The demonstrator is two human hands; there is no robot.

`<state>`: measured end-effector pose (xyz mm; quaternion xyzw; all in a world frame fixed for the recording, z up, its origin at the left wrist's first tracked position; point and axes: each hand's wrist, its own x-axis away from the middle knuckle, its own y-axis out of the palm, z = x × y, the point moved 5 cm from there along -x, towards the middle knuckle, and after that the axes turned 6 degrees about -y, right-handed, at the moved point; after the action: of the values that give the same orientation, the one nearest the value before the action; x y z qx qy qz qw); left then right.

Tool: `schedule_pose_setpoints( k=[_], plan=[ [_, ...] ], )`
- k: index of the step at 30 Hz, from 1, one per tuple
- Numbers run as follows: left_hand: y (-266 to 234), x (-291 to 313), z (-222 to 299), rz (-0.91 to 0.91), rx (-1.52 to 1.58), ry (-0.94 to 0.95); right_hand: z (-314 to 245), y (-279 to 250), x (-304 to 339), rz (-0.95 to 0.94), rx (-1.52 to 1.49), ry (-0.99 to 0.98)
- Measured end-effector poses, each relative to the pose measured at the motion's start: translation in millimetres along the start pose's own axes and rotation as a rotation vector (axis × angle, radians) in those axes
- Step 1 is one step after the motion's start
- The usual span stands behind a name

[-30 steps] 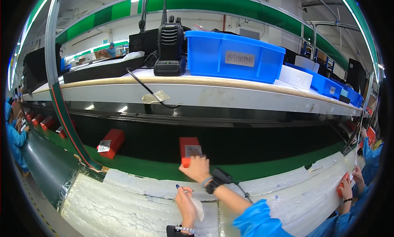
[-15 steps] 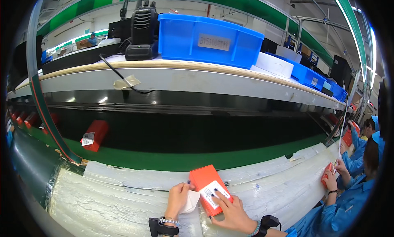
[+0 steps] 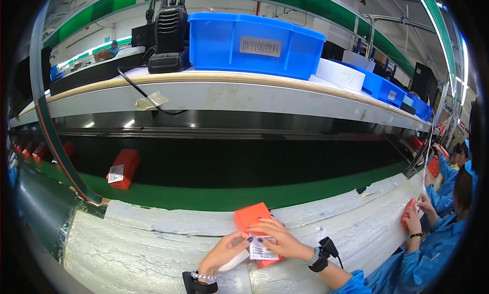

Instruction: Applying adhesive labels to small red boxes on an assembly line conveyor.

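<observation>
A red-orange box (image 3: pixel 253 212) lies on the wrapped bench in front of me, with a white printed label (image 3: pixel 262 250) on its top face. My right hand (image 3: pixel 282 240) reaches over the box from the right, fingers stretched out across its top and the label's upper edge. At the label's upper left corner are the fingertips of my left hand (image 3: pixel 224 250), pinched close beside those of my right. A piece of white paper (image 3: pixel 235 261) sticks out beneath my left hand; how the fingers hold it is partly hidden.
Beyond the bench runs a green conveyor belt (image 3: pixel 204 184) carrying a labelled red box (image 3: pixel 124 169); several more sit far left. Above it, a shelf (image 3: pixel 229 93) holds a blue bin (image 3: pixel 254 44) and a black two-way radio (image 3: pixel 170 34). Co-workers in blue (image 3: pixel 433 248) handle red boxes at right.
My left hand has moved to the label's corner, the white paper now lower under it. My right hand has shifted up over the box. The box on the belt has moved slightly right.
</observation>
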<state>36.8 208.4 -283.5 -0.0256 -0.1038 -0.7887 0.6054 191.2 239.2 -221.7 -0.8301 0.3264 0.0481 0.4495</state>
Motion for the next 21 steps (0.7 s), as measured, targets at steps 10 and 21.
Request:
schedule_pose_setpoints(
  k=[10, 21],
  plan=[
    [4, 14, 31, 0.066, 0.529, 0.085, -25, 12, -33, 0.196, -0.131, -0.022],
    [-24, 14, 25, 0.357, 0.429, 0.032, -1, -54, 18, 0.294, -0.746, 0.086]
  ],
)
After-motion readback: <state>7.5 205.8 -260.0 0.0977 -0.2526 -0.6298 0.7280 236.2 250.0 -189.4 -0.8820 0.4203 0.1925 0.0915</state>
